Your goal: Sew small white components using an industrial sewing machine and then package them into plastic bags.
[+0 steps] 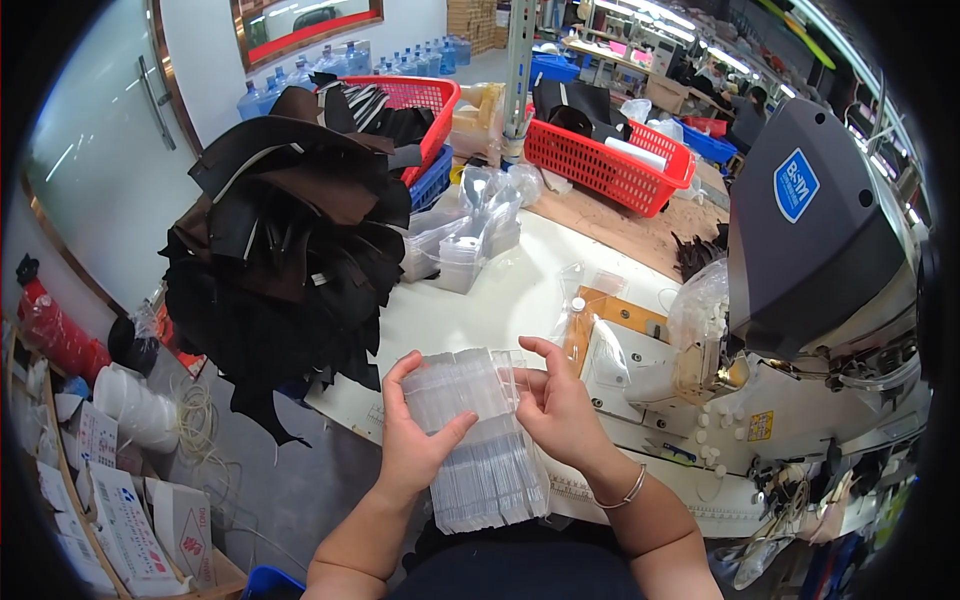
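Note:
Both hands are at a thick bundle of clear plastic strips [480, 440], held over the near edge of the white sewing table [440, 320]. My left hand [415, 430] grips its left side, thumb lying across the top. At the upper right corner, my right hand [555, 405] has its thumb and bent fingers around the ends of a few clear pieces; the index finger sticks up. How many pieces it pinches I cannot tell. Beyond the right hand lies a loose clear plastic piece [607, 355] on the machine bed.
A sewing machine [830, 230] stands at the right. Black and brown cut pieces [290, 240] heap over the table's left side. Bagged clear plastic parts [465, 245] sit at the back, near red baskets [610, 165]. Cartons [130, 520] and a white roll [135, 405] are at the lower left.

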Demonstrator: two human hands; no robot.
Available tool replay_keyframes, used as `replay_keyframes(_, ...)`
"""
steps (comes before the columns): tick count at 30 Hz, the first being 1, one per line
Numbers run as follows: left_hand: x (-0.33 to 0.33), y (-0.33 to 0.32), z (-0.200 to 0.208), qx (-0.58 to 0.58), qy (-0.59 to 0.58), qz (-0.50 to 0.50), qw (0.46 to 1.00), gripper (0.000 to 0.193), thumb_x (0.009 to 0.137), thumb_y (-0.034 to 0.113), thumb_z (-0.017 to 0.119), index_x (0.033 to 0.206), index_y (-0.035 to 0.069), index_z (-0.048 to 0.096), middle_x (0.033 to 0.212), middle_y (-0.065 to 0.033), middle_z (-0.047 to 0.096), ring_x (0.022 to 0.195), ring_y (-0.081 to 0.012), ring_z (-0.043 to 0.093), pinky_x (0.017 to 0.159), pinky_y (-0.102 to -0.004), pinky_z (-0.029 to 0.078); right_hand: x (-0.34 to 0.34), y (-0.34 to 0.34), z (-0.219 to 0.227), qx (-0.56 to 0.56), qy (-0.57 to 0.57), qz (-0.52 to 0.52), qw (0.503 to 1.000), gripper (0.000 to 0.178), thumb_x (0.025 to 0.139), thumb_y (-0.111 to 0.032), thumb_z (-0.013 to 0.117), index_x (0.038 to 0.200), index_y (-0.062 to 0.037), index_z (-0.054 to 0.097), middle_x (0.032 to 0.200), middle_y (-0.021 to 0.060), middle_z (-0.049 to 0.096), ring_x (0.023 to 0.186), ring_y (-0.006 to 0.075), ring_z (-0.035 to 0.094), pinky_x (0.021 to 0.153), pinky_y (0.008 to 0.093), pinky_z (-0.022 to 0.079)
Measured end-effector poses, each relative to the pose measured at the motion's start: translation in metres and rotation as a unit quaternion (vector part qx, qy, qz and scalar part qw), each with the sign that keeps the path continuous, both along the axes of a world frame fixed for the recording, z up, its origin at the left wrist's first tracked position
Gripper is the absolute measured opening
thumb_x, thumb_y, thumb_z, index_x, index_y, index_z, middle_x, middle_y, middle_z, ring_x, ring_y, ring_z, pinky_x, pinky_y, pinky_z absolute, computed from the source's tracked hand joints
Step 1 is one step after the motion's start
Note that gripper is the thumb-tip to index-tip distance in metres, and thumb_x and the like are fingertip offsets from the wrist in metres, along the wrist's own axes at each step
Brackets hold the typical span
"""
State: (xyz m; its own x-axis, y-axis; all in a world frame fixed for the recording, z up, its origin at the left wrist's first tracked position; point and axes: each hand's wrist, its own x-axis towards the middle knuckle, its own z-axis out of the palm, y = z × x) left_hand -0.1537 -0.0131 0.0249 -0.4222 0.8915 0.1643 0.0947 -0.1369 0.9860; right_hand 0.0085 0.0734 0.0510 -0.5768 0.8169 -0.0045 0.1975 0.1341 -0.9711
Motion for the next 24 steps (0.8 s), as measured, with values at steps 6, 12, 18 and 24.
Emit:
replay_keyframes(6, 0.0, 0.0, -0.002, 0.007, -0.024, -0.006, 1.0, 0.08, 0.064, 0.007, 0.075, 0.128, 0.005, 0.028, 0.12, -0.0136, 0.038, 0.108, -0.023, 0.045, 0.091, -0.0353, 0.041, 0.003, 0.0, -0.01, -0.09, 0.111, -0.04, 0.989, 0.048, 0.081, 0.01, 0.04, 0.125, -0.0035, 0.029, 0.103, 0.0162, 0.059, 0.092, 0.0157, 0.06, 0.076, 0.0242, 0.05)
replay_keyframes(12, 0.0, 0.0, -0.002, 0.005, -0.035, -0.007, 0.999, 0.08, 0.064, 0.007, 0.075, 0.129, 0.005, 0.028, 0.12, -0.0141, 0.038, 0.107, -0.0236, 0.046, 0.09, -0.0353, 0.042, 0.008, 0.005, -0.022, -0.085, 0.042, -0.027, 0.995, 0.026, 0.084, 0.001, 0.052, 0.11, 0.0024, 0.051, 0.097, 0.0112, 0.061, 0.088, 0.0106, 0.059, 0.074, 0.0231, 0.051)
replay_keyframes(18, 0.0, 0.0, -0.001, 0.004, -0.042, -0.006, 0.999, 0.08, 0.064, 0.007, 0.075, 0.129, 0.005, 0.028, 0.12, -0.0142, 0.039, 0.108, -0.0238, 0.046, 0.09, -0.0356, 0.042, 0.003, -0.003, 0.003, -0.053, 0.006, -0.049, 0.997, 0.026, 0.083, -0.012, 0.064, 0.103, 0.0035, 0.057, 0.086, 0.0052, 0.064, 0.075, 0.006, 0.059, 0.067, 0.0188, 0.047)
replay_keyframes(24, -0.001, -0.001, -0.003, 0.004, -0.034, -0.005, 0.999, 0.08, 0.064, 0.008, 0.075, 0.129, 0.005, 0.028, 0.121, -0.0148, 0.039, 0.108, -0.0241, 0.046, 0.09, -0.0359, 0.042, 0.004, -0.001, -0.002, -0.054, 0.015, -0.04, 0.998, 0.026, 0.083, -0.012, 0.065, 0.104, 0.0022, 0.058, 0.086, 0.0043, 0.064, 0.074, 0.0056, 0.059, 0.066, 0.0192, 0.047)
